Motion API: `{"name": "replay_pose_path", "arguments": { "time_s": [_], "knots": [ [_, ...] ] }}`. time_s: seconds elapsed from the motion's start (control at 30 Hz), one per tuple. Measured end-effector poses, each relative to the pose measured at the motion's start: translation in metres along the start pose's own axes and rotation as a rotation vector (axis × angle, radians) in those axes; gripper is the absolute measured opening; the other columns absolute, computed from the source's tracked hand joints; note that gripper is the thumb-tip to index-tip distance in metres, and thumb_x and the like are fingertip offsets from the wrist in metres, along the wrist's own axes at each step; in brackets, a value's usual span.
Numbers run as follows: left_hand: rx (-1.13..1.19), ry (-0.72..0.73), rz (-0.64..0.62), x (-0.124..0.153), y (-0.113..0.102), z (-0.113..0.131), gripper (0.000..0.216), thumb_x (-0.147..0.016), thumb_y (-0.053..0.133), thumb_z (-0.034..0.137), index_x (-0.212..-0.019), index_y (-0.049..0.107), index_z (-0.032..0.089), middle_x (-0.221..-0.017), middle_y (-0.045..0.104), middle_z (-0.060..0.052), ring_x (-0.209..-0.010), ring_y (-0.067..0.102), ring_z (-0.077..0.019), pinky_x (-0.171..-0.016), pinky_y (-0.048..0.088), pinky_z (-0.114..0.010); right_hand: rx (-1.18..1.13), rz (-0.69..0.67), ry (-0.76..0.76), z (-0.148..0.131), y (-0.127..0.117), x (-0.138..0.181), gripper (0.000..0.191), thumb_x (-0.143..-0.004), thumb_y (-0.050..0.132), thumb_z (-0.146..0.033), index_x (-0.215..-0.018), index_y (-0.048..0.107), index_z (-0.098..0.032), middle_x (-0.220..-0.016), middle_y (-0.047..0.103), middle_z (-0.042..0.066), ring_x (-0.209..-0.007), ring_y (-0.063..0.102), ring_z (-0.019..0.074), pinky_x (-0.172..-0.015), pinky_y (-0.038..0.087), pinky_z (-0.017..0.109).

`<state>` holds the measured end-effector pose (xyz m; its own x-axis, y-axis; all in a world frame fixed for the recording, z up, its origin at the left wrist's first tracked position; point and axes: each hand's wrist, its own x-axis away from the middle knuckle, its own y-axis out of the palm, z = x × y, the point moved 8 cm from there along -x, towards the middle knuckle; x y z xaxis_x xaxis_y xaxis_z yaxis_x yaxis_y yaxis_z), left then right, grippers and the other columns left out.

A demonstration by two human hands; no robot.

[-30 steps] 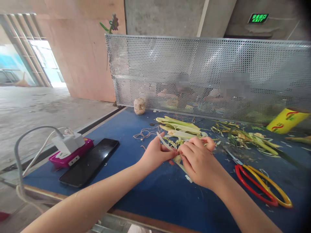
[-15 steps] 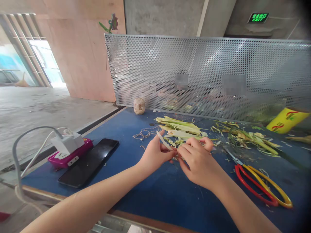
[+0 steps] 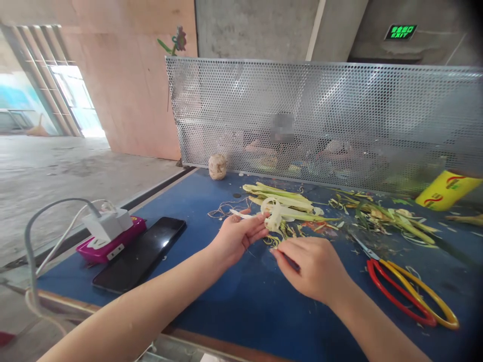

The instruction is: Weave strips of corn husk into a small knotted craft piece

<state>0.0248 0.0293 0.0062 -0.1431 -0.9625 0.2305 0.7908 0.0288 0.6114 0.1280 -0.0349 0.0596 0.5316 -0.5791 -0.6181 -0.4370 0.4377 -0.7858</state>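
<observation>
My left hand (image 3: 241,234) is closed, thumb against fingers, on a pale plant strip (image 3: 241,214) whose end sticks out to the left past the thumb. A whitish curled piece (image 3: 274,215) shows at its fingertips, perhaps part of the same strip. Just to the right and nearer, my right hand (image 3: 311,266) is in a pinch with its fingers curled; anything between them is too small to name. Behind both hands lie long pale green stalks (image 3: 281,193). Thin greenish curly shreds (image 3: 287,231) are between the hands and the stalks.
Scissors (image 3: 407,291) with red and yellow handles lie at right, below leafy scraps (image 3: 388,216). A yellow roll (image 3: 447,190) is farther right. Twine (image 3: 226,207) and a whitish ball (image 3: 218,167) lie behind. At left are a phone (image 3: 139,256) and a magenta power strip (image 3: 124,241). A perforated metal screen (image 3: 234,110) borders the table.
My hands have come apart: the right has drawn slightly nearer and down, the left has turned a little palm-up. The whitish curled piece now shows at the left fingertips.
</observation>
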Motion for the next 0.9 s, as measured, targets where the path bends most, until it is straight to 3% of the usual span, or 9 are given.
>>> {"name": "replay_pose_path", "arguments": {
  "time_s": [0.07, 0.13, 0.2, 0.27, 0.4, 0.5, 0.73, 0.9],
  "knots": [
    [0.023, -0.001, -0.006, -0.001, 0.000, 0.000, 0.036, -0.071, 0.062, 0.002, -0.103, 0.046, 0.009, -0.078, 0.070, -0.009, -0.057, 0.066, -0.0113, -0.055, 0.055, -0.018, -0.023, -0.125, 0.166, 0.012, 0.018, 0.000, 0.025, -0.085, 0.043, -0.028, -0.073, 0.062, -0.018, -0.054, 0.060, 0.003, -0.046, 0.052, 0.0142, -0.048, 0.029, 0.026],
    [0.026, -0.005, -0.020, -0.001, 0.000, 0.000, 0.027, -0.073, 0.059, 0.003, -0.097, 0.048, 0.009, -0.077, 0.069, -0.007, -0.058, 0.065, -0.0097, -0.058, 0.055, -0.016, -0.189, -0.185, 0.357, 0.025, 0.031, 0.002, 0.024, -0.085, 0.043, -0.032, -0.091, 0.063, -0.020, -0.056, 0.062, 0.002, -0.047, 0.054, 0.0151, -0.047, 0.031, 0.025],
    [0.027, -0.010, -0.035, 0.000, 0.001, -0.002, 0.028, -0.075, 0.058, 0.003, -0.099, 0.046, 0.010, -0.078, 0.069, -0.007, -0.059, 0.065, -0.0091, -0.058, 0.055, -0.016, -0.454, -0.213, 0.493, 0.031, 0.041, 0.004, 0.028, -0.085, 0.042, -0.036, -0.100, 0.060, -0.021, -0.052, 0.060, -0.001, -0.044, 0.053, 0.0138, -0.045, 0.034, 0.023],
    [0.020, -0.010, -0.061, 0.002, 0.003, -0.002, 0.036, -0.075, 0.058, 0.003, -0.106, 0.043, 0.010, -0.079, 0.069, -0.007, -0.059, 0.065, -0.0093, -0.058, 0.056, -0.017, -0.643, -0.203, 0.546, 0.030, 0.044, 0.004, 0.028, -0.086, 0.041, -0.037, -0.095, 0.061, -0.019, -0.047, 0.055, -0.003, -0.040, 0.050, 0.0121, -0.044, 0.036, 0.022],
    [0.020, 0.003, -0.103, 0.005, 0.007, -0.001, 0.049, -0.074, 0.059, 0.003, -0.117, 0.037, 0.010, -0.081, 0.069, -0.007, -0.057, 0.065, -0.0089, -0.058, 0.056, -0.017, -0.639, -0.094, 0.512, 0.028, 0.035, 0.003, 0.024, -0.084, 0.044, -0.032, -0.071, 0.060, -0.018, -0.041, 0.047, -0.004, -0.038, 0.045, 0.0099, -0.046, 0.037, 0.021],
    [0.022, 0.007, -0.115, 0.006, 0.008, 0.000, 0.055, -0.073, 0.060, 0.003, -0.121, 0.034, 0.010, -0.079, 0.069, -0.006, -0.057, 0.065, -0.0090, -0.058, 0.056, -0.018, -0.619, -0.065, 0.494, 0.029, 0.034, 0.004, 0.024, -0.083, 0.044, -0.029, -0.066, 0.057, -0.018, -0.042, 0.044, -0.004, -0.039, 0.042, 0.0093, -0.044, 0.034, 0.021],
    [0.046, 0.076, -0.076, 0.003, 0.005, 0.011, 0.047, -0.073, 0.059, 0.002, -0.117, 0.043, 0.010, -0.070, 0.067, -0.002, -0.055, 0.064, -0.0081, -0.061, 0.056, -0.018, -0.610, -0.151, 0.483, 0.029, 0.037, 0.006, 0.021, -0.076, 0.043, -0.018, -0.057, 0.051, -0.017, -0.046, 0.041, -0.004, -0.043, 0.039, 0.0087, -0.044, 0.029, 0.021],
    [0.040, 0.146, -0.046, -0.003, 0.001, 0.021, 0.045, -0.075, 0.055, 0.001, -0.117, 0.042, 0.009, -0.079, 0.069, -0.007, -0.064, 0.066, -0.0114, -0.066, 0.056, -0.020, -0.394, -0.212, 0.410, 0.029, 0.032, 0.007, 0.020, -0.068, 0.044, -0.014, -0.049, 0.038, -0.018, -0.044, 0.036, -0.005, -0.044, 0.032, 0.0084, -0.045, 0.023, 0.021]
  ]
}}
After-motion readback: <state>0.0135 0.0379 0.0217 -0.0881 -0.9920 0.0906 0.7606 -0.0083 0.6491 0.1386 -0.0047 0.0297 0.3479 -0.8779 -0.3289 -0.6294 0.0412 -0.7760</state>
